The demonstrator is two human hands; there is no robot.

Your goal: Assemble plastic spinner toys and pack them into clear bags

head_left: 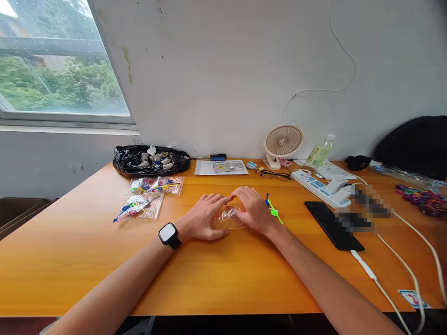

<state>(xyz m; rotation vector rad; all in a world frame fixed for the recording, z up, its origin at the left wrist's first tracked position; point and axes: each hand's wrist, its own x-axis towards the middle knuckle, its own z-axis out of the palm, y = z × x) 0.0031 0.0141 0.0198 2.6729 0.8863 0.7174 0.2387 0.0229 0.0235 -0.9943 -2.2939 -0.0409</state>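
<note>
A clear plastic bag [228,217] lies on the wooden table between my two hands. My left hand [206,216] rests at its left side, fingers stretched out and thumb apart, with a watch [169,234] on the wrist. Over the right side of the bag, my right hand [256,211] is curved, with thumb and forefinger apart. Both forefingers nearly meet at the bag's far edge. Just beyond my right hand is a green and blue plastic piece [274,212], partly hidden by it.
Several clear bags of colourful plastic parts [138,206] lie to the left. Behind them sits a black bag [125,160] of cardboard tubes. A screwdriver [217,157], fan [283,140], glasses [274,175], bottle [319,153], power strip [316,186] and phone [331,225] with cables stand or lie around.
</note>
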